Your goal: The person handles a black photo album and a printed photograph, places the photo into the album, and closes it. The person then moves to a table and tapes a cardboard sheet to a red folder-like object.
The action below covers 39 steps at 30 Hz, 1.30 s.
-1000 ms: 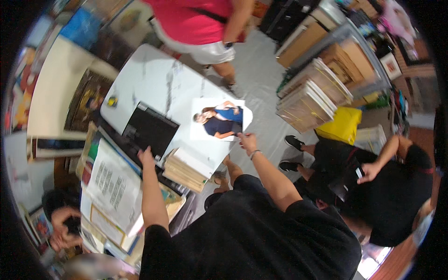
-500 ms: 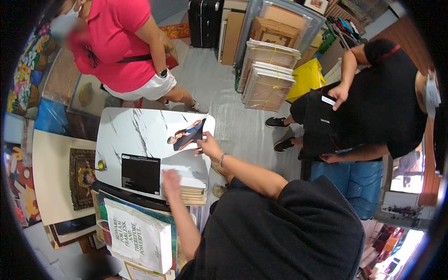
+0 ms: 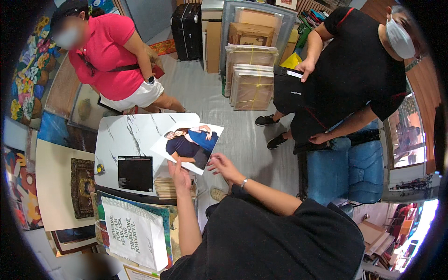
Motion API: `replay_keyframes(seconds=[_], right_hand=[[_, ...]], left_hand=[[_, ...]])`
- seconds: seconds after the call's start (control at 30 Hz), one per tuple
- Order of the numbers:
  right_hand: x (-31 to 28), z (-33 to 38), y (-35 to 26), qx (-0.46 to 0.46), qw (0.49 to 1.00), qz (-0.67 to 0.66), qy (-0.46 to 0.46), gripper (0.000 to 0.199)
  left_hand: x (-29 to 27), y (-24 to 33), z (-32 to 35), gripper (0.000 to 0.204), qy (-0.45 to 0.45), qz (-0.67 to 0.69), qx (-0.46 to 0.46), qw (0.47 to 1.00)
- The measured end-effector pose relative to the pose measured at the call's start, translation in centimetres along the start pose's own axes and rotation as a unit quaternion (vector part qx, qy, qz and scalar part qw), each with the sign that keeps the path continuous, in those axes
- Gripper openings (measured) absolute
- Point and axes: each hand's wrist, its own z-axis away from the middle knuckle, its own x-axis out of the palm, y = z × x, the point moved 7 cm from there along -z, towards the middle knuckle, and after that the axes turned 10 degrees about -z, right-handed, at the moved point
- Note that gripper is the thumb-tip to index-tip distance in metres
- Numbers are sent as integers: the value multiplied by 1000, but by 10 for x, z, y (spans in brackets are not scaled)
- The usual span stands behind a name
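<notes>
My left hand (image 3: pixel 179 173) grips the lower edge of a large photo print (image 3: pixel 189 145) of two people in blue clothes, holding it over the right side of a small white marble-look table (image 3: pixel 123 140). My right hand (image 3: pixel 224 165) hovers just right of the print with its fingers spread, holding nothing. A black square card (image 3: pixel 135 172) lies flat on the table to the left of my left hand. Below that hand sits a stack of thin boards (image 3: pixel 170 186).
A person in a pink top (image 3: pixel 109 56) stands beyond the table. A person in black (image 3: pixel 347 74) at right holds a black box (image 3: pixel 291 91). Wrapped flat parcels (image 3: pixel 252 79) and a suitcase (image 3: pixel 186 30) stand behind. A blue chair (image 3: pixel 350 168) is at right, a white bag (image 3: pixel 133 233) below the table.
The print passed from my right hand to my left hand, which left the black card on the table. My right hand let go and opened. The camera view swung upward.
</notes>
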Motion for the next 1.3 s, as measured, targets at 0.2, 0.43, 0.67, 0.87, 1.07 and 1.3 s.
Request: replay_keyframes(seconds=[0.2, 0.43, 0.67, 0.87, 1.07, 1.3], right_hand=[[-135, 46, -108, -224, 933, 22, 280, 40], [-204, -1, -231, -303, 866, -346, 196, 45], [-227, -35, -254, -382, 783, -419, 257, 19], [-186, -28, -246, -366, 785, -433, 248, 20], [-103, 6, -217, -317, 833, -393, 228, 25], [50, 38, -123, -39, 954, -295, 19, 22]], left_hand=[[-32, 50, 43, 34, -18, -128, 100, 987], [-40, 92, 103, 22, 102, -32, 103, 989], [-47, 91, 130, 51, 181, -233, 160, 942], [-63, 96, 153, 44, 248, -311, 221, 890], [-37, 77, 156, 32, 243, -311, 185, 900], [77, 75, 135, 62, 81, -305, 242, 917]])
